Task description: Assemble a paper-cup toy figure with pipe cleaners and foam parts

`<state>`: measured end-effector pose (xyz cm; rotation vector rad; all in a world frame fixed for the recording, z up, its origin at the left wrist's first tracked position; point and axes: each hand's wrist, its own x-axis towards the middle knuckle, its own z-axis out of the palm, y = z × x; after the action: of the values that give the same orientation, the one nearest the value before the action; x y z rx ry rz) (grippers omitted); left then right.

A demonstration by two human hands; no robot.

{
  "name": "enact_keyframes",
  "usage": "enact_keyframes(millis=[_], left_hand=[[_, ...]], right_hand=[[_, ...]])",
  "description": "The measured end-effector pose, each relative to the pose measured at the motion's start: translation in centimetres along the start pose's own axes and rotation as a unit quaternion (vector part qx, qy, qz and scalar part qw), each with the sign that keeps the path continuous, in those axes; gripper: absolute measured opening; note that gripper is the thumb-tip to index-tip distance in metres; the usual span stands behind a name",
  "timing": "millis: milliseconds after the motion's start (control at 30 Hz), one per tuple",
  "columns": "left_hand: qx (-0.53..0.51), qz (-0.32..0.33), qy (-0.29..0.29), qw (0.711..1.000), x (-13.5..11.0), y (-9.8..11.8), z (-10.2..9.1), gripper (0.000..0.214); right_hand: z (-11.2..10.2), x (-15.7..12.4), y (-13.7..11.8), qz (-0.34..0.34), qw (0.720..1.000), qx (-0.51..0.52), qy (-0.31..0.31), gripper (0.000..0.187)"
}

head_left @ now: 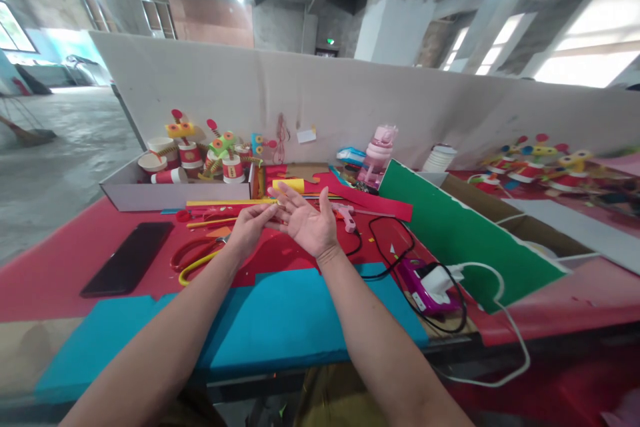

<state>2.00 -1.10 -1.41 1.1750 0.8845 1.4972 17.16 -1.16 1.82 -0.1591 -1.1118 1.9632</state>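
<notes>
My right hand [311, 225] is turned palm up above the middle of the table, its fingers stretched out and its thumb apart. Thumb and fingers of my left hand [249, 230] press together in a pinch right at the fingertips of the right hand. What the pinch holds, if anything, is too small to make out. Behind the hands lie a yellow paper roll [289, 185] and a long yellow strip [227, 203]. Under my left wrist are scissors [193, 260] with red and yellow handles. A pink glue gun [346, 217] rests just right of the right hand.
A black phone [129, 259] lies at the left. Paper-cup figures [189, 153] stand in a white box [150, 199]. Blue sheets [280, 320] cover the front edge. At the right are a purple power strip [425, 288] with cables, a green-sided box [460, 233] and a pink bottle [379, 155].
</notes>
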Motion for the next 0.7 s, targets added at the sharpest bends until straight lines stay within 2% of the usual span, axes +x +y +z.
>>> enact_keyframes(millis=[100,167,267,400,467,567,700], left_hand=[[0.126,0.064,0.028,0.99,0.1,-0.3,-0.3,0.025],[0.099,0.044,0.015,0.994,0.1,-0.4,-0.4,0.028],[-0.008,-0.026,-0.028,0.999,0.1,-0.4,-0.5,0.031],[-0.01,0.002,0.017,1.0,0.0,-0.3,-0.2,0.029],[-0.034,-0.012,0.004,0.999,0.0,-0.3,-0.2,0.028],[-0.048,-0.037,-0.023,0.998,0.0,-0.3,-0.3,0.027],[-0.025,-0.016,0.008,1.0,0.1,-0.3,-0.5,0.021]], right_hand=[[-0.8,0.2,0.0,0.014,1.0,-0.004,0.009,0.077],[-1.0,0.1,0.0,0.014,1.0,0.004,-0.001,0.075],[-1.0,0.0,0.1,0.015,1.0,0.006,-0.026,0.074],[-1.1,-0.1,0.2,0.031,0.999,-0.025,-0.036,0.07],[-1.3,-0.2,0.2,0.028,0.999,-0.026,-0.034,0.069],[-1.5,-0.3,0.3,0.02,0.997,-0.031,-0.067,0.064],[-1.4,-0.4,0.4,0.01,0.996,-0.04,-0.081,0.054]])
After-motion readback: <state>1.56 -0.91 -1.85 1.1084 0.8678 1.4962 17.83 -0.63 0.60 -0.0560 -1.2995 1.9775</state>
